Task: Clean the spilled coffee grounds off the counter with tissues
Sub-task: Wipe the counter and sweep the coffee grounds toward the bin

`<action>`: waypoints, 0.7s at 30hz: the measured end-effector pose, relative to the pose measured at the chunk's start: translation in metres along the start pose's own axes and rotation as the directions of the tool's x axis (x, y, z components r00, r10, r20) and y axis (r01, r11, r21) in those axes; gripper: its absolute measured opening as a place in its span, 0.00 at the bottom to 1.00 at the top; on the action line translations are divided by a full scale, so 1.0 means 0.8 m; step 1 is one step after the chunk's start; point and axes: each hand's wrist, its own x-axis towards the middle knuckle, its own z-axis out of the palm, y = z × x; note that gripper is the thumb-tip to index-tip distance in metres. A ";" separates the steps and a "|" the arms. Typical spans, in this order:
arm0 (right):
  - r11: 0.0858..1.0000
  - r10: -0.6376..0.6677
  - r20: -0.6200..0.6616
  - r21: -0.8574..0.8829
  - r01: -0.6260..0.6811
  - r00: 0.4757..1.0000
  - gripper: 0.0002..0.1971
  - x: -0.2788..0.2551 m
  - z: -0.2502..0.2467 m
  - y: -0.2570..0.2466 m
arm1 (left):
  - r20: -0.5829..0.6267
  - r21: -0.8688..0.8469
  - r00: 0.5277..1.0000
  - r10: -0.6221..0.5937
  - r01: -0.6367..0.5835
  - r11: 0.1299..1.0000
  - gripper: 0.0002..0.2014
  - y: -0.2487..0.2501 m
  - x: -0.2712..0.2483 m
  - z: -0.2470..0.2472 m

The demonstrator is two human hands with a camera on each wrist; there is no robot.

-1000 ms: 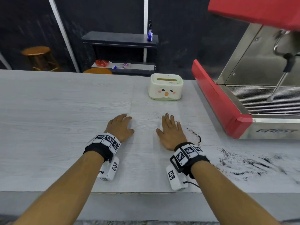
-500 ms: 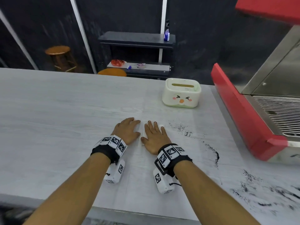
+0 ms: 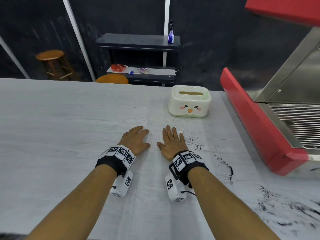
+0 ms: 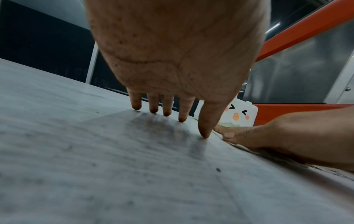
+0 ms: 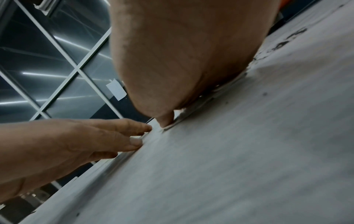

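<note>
My right hand [image 3: 171,141] lies flat, fingers straight, pressing a white tissue [image 3: 180,132] onto the grey counter [image 3: 69,135]; only the tissue's edges show around the palm. Close to its left, my left hand [image 3: 136,139] rests on the counter with straight fingers on their tips [image 4: 166,112] and holds nothing. Dark coffee grounds [image 3: 195,144] lie just right of the right hand, run on as a curved streak [image 3: 226,168] and spread into a wide smear [image 3: 285,210] at the near right. In the right wrist view the thumb [image 5: 166,121] pins the tissue edge [image 5: 172,126].
A cream tissue box [image 3: 190,102] with a cartoon face stands beyond the right hand. A red and steel espresso machine [image 3: 251,122] takes up the counter's right side. Behind the counter are a dark shelf [image 3: 138,40] and wooden stools [image 3: 52,63].
My right hand has slid left across the counter with the tissue to lie close beside the left hand, leaving streaks of grounds to its right. The head view has turned left.
</note>
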 end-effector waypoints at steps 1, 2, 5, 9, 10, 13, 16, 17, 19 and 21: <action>1.000 0.019 -0.002 0.012 -0.019 1.000 0.33 -0.001 0.000 0.005 | 0.009 -0.003 1.000 0.006 -0.006 1.000 0.33 0.002 0.002 0.001; 0.999 0.038 -0.004 0.025 -0.037 0.999 0.33 -0.001 0.000 0.010 | 0.020 -0.008 1.000 0.011 -0.011 1.000 0.33 0.005 0.003 0.001; 0.994 0.088 -0.019 0.058 -0.087 0.996 0.33 -0.007 -0.002 0.024 | 0.042 -0.023 0.999 0.021 -0.020 1.000 0.33 0.014 0.006 0.001; 0.982 0.168 -0.033 0.096 -0.164 0.985 0.33 -0.022 -0.003 0.048 | 0.058 -0.011 0.997 0.042 -0.042 0.999 0.33 0.021 0.005 0.005; 0.978 0.187 -0.039 0.102 -0.183 0.982 0.33 -0.026 -0.002 0.055 | 0.055 -0.011 0.998 0.044 -0.044 0.999 0.33 0.022 0.005 0.005; 0.965 0.243 -0.050 0.112 -0.236 0.969 0.33 -0.043 0.002 0.076 | 0.041 -0.022 0.998 0.043 -0.042 0.999 0.33 0.024 0.004 0.007; 0.951 0.292 -0.037 0.121 -0.286 0.956 0.33 -0.064 0.006 0.096 | 0.033 -0.032 0.999 0.036 -0.035 0.999 0.33 0.026 0.004 0.008; 0.945 0.307 -0.032 0.125 -0.301 0.951 0.33 -0.072 0.006 0.102 | 0.036 -0.033 0.999 0.034 -0.033 0.999 0.33 0.027 0.003 0.008; 0.934 0.338 -0.022 0.129 -0.332 0.941 0.33 -0.085 0.007 0.113 | 0.047 -0.026 0.998 0.033 -0.032 0.999 0.34 0.029 0.002 0.009; 0.923 0.368 -0.014 0.131 -0.363 0.930 0.33 -0.096 0.006 0.120 | 0.053 -0.023 0.998 0.035 -0.034 0.999 0.34 0.032 0.001 0.009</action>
